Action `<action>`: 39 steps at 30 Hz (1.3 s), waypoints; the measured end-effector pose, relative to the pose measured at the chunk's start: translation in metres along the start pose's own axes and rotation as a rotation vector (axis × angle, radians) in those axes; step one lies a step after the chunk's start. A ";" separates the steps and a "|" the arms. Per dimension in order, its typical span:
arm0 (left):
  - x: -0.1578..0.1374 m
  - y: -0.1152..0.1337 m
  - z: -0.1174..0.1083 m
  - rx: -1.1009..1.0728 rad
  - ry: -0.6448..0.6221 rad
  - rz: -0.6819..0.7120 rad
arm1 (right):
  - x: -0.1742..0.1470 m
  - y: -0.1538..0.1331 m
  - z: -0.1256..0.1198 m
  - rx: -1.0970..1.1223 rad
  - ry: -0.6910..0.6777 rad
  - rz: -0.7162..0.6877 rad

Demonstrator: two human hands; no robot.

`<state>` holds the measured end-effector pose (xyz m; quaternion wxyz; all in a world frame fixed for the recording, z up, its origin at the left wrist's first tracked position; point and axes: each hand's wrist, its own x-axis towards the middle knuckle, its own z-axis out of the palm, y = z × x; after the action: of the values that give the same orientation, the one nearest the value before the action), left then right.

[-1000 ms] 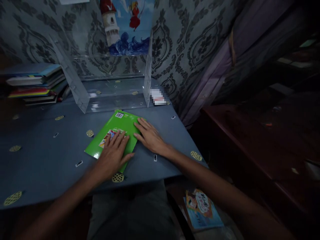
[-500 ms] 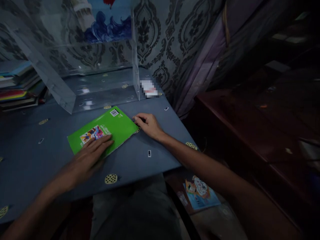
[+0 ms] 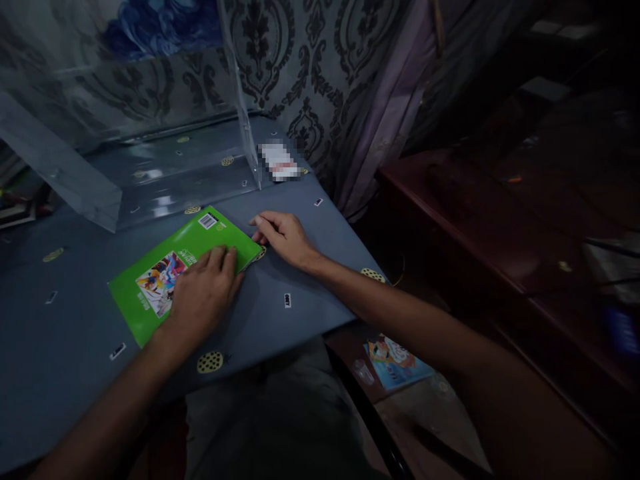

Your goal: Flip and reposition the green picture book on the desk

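A green book (image 3: pixel 165 273) with a colourful picture and a barcode lies flat on the grey-blue table (image 3: pixel 75 360). My left hand (image 3: pixel 203 293) rests palm down on its near right part, fingers spread. My right hand (image 3: pixel 283 237) lies on the table at the book's right corner, fingertips touching the edge there. Neither hand lifts the book.
A clear acrylic box (image 3: pixel 150 133) stands open-fronted behind the book. A small blurred white packet (image 3: pixel 277 162) lies by the patterned wall. A stack of books (image 3: pixel 15 200) sits at far left. A colourful book (image 3: pixel 395 360) lies on the floor; dark wooden furniture (image 3: pixel 500 233) stands right.
The view has swung right and down. The book has turned and slid left; my left hand moved toward its right edge, and my right hand came off the cover to the corner.
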<state>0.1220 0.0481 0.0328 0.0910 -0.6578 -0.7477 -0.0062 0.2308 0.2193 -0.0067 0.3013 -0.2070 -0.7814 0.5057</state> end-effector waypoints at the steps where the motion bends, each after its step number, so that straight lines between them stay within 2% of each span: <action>1: 0.000 0.001 0.000 0.003 0.001 0.006 | 0.000 -0.001 0.000 -0.006 0.000 -0.005; 7: 0.000 0.008 -0.005 -0.011 -0.046 -0.007 | 0.000 0.000 -0.001 0.044 0.005 0.003; 14: 0.004 -0.001 -0.015 0.042 -0.054 -0.028 | 0.001 0.004 0.001 0.081 0.005 0.022; 21: 0.016 -0.001 -0.038 0.105 -0.224 -0.120 | 0.001 0.003 0.000 0.128 -0.019 0.020; 25: 0.018 0.004 -0.044 0.157 -0.287 -0.145 | 0.001 0.002 0.000 0.129 -0.028 0.026; 39: 0.013 0.007 -0.038 0.189 -0.227 -0.064 | 0.000 -0.003 -0.002 -0.066 -0.043 -0.016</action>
<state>0.1323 0.0573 0.0713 0.0672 -0.6187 -0.7709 0.1357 0.2325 0.2195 -0.0037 0.2817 -0.1996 -0.8056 0.4815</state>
